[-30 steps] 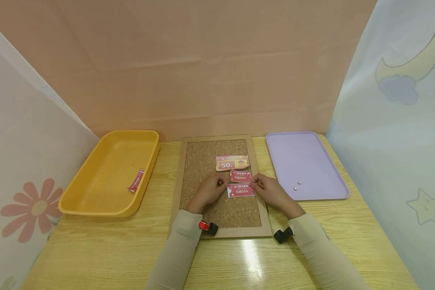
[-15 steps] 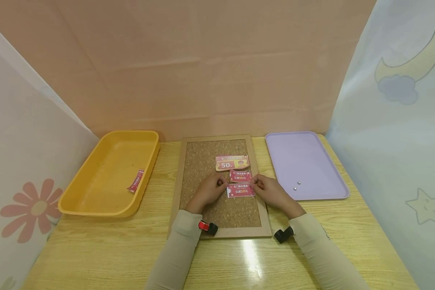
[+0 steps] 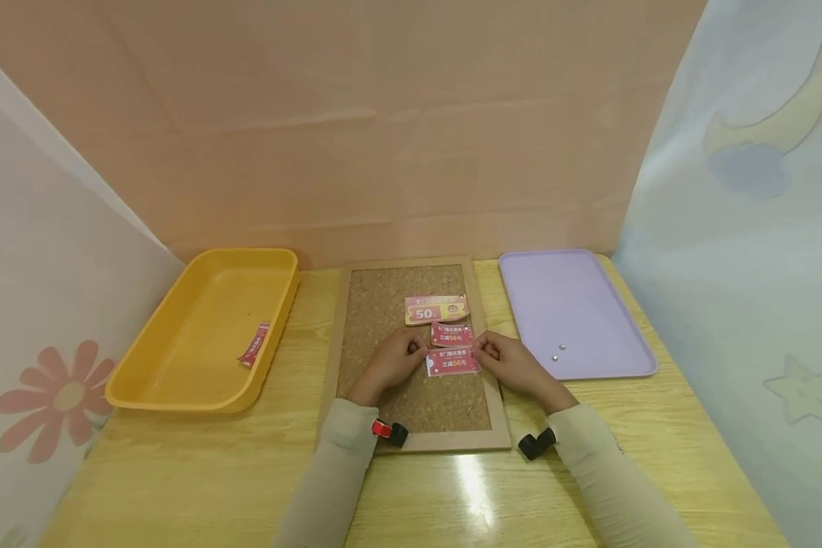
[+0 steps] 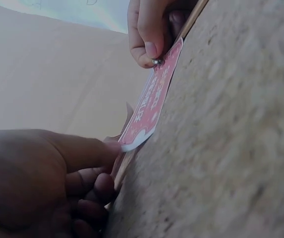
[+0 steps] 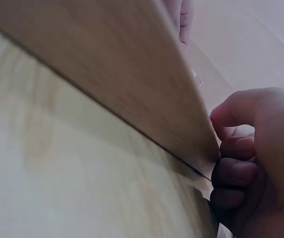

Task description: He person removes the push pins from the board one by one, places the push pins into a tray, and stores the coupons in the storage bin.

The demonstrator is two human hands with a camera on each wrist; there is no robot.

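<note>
While the lowest coupon [image 3: 452,363] lies on the corkboard [image 3: 445,409], the left hand [image 3: 390,363] pinches its nine-o'clock end, presumably to steady it. The right hand [image 3: 514,367], thumb and finger closed together, holds a tack [image 4: 157,61] at its two-o'clock corner. Two spare tacks [image 3: 562,347] sit toward three o'clock on the tray [image 3: 575,304], probably for easy reach.

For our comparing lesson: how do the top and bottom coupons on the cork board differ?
The top coupon is pink and yellow; the bottom coupon is mostly pink. The top coupon looks larger than the bottom coupon. The left hand and right hand are at the bottom coupon, clear of the top coupon. Both lie on the cork board.
</note>
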